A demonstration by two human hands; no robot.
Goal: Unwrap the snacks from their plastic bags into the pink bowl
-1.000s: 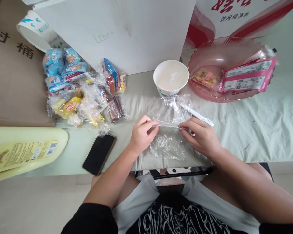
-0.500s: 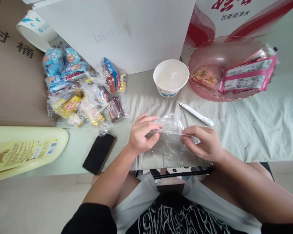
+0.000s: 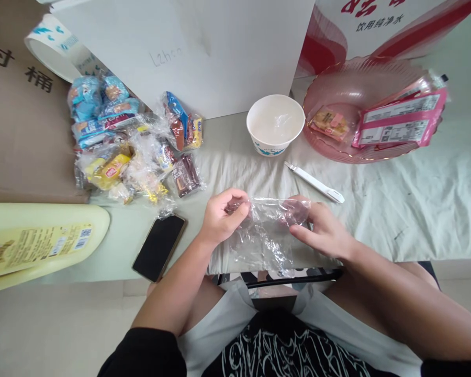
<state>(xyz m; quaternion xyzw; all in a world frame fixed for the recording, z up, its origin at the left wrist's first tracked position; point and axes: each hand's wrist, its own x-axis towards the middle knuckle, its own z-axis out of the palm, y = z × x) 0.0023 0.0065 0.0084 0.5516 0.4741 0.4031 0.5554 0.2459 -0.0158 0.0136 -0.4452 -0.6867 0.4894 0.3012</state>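
Centre of the frame, I've got both hands on a clear plastic bag (image 3: 267, 233). My left hand (image 3: 220, 217) curls its fingers in and pinches the bag's left top edge between thumb and forefinger. My right hand (image 3: 324, 230) grips the right top edge, thumb behind the film, the other fingers lying together and pointing left under it. The bag hangs crumpled between the two hands, just above the near edge of the pale green cloth (image 3: 416, 209).

Just beyond my right hand lies a white pen-shaped tool (image 3: 314, 182), apart from the bag. Above it, a white paper bowl (image 3: 275, 124); right of that, a pink glass dish (image 3: 357, 99) holding a pink packet (image 3: 400, 120). Middle left, a heap of wrapped snacks (image 3: 133, 141). Below them, a dark phone (image 3: 159, 247) lies flat, near my left wrist.
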